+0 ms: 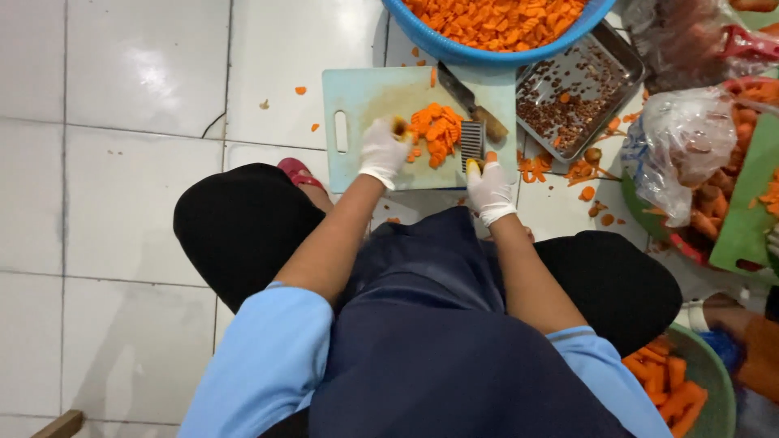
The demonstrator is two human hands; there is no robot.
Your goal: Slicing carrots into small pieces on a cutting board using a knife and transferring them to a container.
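1. Two gloved hands are working over a pale blue cutting board [357, 97] that is lying flat on a floor of large white tiles [138, 73]; the person is sitting low, knees spread to either side of it.
2. One crinkle cutter [472, 146] is standing on the board just right of a heap of orange carrot slices [436, 134]. Its ridged blade is running lengthwise away from the person, its long axis pointing up the board toward the far edge.
3. The right hand [491, 191] is clenching its grip around the cutter's near end, a yellow tip showing above the fingers.
4. The left hand [383, 150] is closing its grip on a small carrot end piece [400, 126] at the heap's left edge.
5. A knife [471, 101] is lying diagonally on the board's far right corner, wooden handle toward the right.
6. Beyond the board, a blue basin [487, 53] is holding many more slices.
7. Right of it, a metal tray [613, 49] is holding brown trimmings, with scraps scattered on the tiles nearby.
8. Further right, a clear plastic bag [682, 138] of whole carrots is resting beside a green board [751, 211].
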